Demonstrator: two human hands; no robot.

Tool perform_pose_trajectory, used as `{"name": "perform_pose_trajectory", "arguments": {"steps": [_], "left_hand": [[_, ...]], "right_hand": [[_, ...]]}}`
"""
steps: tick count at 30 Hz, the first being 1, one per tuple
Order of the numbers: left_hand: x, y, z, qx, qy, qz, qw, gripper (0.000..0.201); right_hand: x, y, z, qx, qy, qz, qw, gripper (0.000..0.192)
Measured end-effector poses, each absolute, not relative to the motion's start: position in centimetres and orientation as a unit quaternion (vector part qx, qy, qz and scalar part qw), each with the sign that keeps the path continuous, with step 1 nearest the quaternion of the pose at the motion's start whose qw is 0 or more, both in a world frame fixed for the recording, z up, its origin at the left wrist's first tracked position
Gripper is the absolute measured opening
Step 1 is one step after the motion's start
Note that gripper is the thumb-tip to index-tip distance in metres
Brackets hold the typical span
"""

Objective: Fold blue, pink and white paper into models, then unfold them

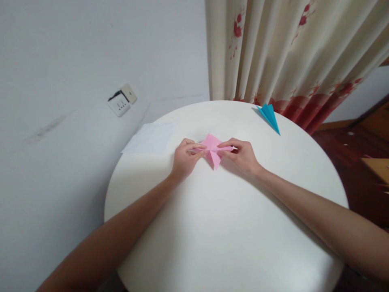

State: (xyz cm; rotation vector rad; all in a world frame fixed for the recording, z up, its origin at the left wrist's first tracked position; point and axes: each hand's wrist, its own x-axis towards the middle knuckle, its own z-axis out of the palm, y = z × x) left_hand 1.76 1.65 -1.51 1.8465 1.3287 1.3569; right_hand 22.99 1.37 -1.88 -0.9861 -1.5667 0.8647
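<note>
Pinching the pink folded paper (212,148) from both sides, our left hand (185,156) and right hand (241,156) hold it mid-worktop (225,227), round and white. Beyond it lie a white sheet (150,138), a blue paper dart (270,115), curtain (288,52) behind.

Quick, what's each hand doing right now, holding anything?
Left hand: closed, pinching the left side of the pink folded paper.
Right hand: closed, pinching the right side of the same paper.
</note>
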Motion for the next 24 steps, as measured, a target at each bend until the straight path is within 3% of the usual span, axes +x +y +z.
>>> {"name": "perform_pose_trajectory", "arguments": {"steps": [5, 10, 14, 17, 21, 24], "left_hand": [[1.8, 1.9, -1.9, 0.685, 0.480, 0.500, 0.223, 0.015], [1.8, 1.7, -1.7, 0.698, 0.467, 0.484, 0.244, 0.033], [1.9, 1.3, -1.1, 0.718, 0.475, 0.479, 0.171, 0.018], [2.1, 0.9, -0.6, 0.727, 0.468, 0.485, 0.130, 0.010], [2.5, 0.2, 0.0, 0.731, 0.466, 0.455, 0.203, 0.013], [2.6, -0.2, 0.2, 0.715, 0.475, 0.434, 0.275, 0.021]], "right_hand": [[22.9, 1.3, -1.4, -0.407, -0.645, 0.370, 0.531, 0.011], [23.0, 1.6, -1.6, -0.406, -0.620, 0.395, 0.543, 0.016], [23.1, 1.6, -1.7, -0.381, -0.630, 0.407, 0.542, 0.033], [23.2, 1.6, -1.5, -0.392, -0.653, 0.372, 0.530, 0.027], [23.5, 1.8, -1.2, -0.405, -0.666, 0.304, 0.548, 0.014], [23.6, 1.8, -1.1, -0.390, -0.658, 0.336, 0.549, 0.016]]}}
